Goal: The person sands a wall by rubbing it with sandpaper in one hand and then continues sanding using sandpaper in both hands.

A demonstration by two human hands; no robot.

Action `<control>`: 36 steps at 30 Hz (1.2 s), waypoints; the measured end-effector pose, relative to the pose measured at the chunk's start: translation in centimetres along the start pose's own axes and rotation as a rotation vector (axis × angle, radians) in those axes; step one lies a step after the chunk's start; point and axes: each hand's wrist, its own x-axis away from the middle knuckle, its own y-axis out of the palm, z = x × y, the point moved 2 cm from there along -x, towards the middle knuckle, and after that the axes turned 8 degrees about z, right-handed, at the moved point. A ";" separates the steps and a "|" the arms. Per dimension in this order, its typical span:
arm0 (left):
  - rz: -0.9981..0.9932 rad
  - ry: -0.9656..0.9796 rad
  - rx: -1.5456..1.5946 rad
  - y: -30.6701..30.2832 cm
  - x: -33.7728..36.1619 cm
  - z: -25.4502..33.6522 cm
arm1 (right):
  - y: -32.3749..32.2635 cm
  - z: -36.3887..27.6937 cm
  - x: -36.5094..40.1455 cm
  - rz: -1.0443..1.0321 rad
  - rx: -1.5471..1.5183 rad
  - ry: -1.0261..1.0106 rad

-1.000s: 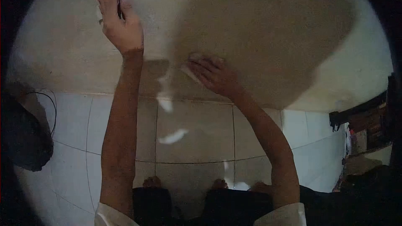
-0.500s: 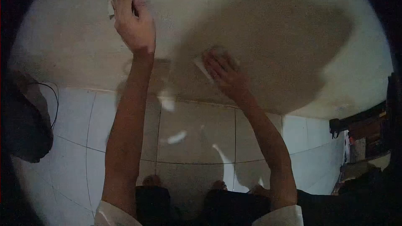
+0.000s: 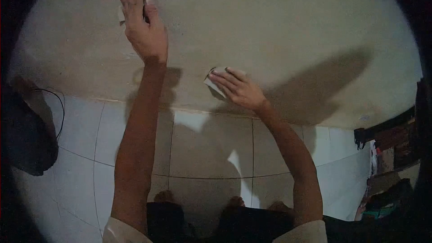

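My left hand (image 3: 146, 31) reaches up the pale wall (image 3: 270, 18) at the upper left. Its fingers lie over a folded sheet (image 3: 121, 14) that is light on one side and dark on the other, pressed to the wall. Lower and to the right, my right hand (image 3: 238, 89) rests on a second folded sheet (image 3: 217, 88), light with a dark edge, also against the wall. The fingers of both hands lie nearly flat over their sheets.
White floor tiles (image 3: 211, 148) meet the wall's lower edge. A dark bulky object (image 3: 29, 130) with a thin black cable (image 3: 62, 108) is at the left. Shelves with mixed items (image 3: 387, 162) stand at the right. Bare feet show at the bottom.
My right hand has moved slightly down and left with its sheet. My left hand appears slightly lower. The large shadow on the wall has become narrower and shifted downward.
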 end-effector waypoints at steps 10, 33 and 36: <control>-0.012 0.063 -0.039 0.2 -0.4 -0.2 | 0.2 -0.2 -0.9 0.063 0.059 0.047; 0.002 0.061 0.023 -0.3 -0.5 -0.6 | -1.5 0.9 -1.1 0.147 -0.007 0.168; -0.011 0.029 0.021 -0.2 -0.3 0.6 | -2.5 1.6 -0.9 0.291 0.091 0.312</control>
